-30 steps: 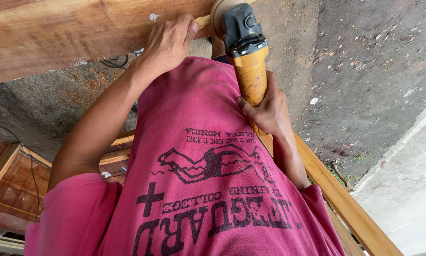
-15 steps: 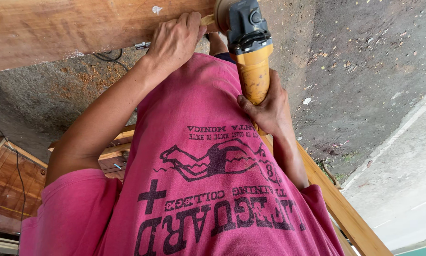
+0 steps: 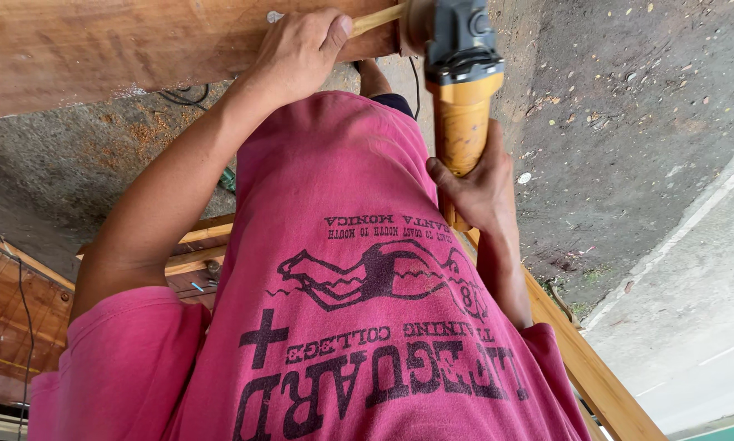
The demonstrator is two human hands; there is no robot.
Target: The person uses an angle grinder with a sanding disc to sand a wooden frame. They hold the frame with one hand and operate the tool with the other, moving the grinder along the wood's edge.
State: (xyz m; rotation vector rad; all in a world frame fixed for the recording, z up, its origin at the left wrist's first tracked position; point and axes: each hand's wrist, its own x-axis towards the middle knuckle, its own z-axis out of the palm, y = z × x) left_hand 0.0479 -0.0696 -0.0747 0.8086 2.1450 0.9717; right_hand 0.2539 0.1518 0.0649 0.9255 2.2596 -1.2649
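Hands are seen from above, across a pink printed shirt [image 3: 359, 327] that fills the lower middle of the head view. The right hand [image 3: 477, 184] is wrapped around the yellow handle of an angle grinder [image 3: 458, 90], fingers curled shut on it from the 5 o'clock side. The grinder is held upright in the picture, its grey gear head at 12 o'clock and its disc end set against the wooden beam [image 3: 122, 49]; whether the disc is turning cannot be told. The left hand [image 3: 302, 53] is laid on the beam's lower edge at about 11 o'clock, palm down, fingers bent over the wood and pressed to it (the thumb tip is stretched toward the grinder head and lies just beside it). The beam runs across the top of the frame from 9 o'clock to 12 o'clock, reddish brown with visible grain. A thin pale strip of wood [image 3: 375, 18] is seen at the beam's end, between the left thumb and the grinder. A dark cable [image 3: 183, 96] hangs below the beam, near a scatter of sawdust [image 3: 151, 131] on the concrete ground [image 3: 628, 98]. A long wooden rail [image 3: 587, 367] slants down toward 5 o'clock behind the right forearm. A wooden frame [image 3: 8, 302] lies at 8 o'clock, well apart from both hands.
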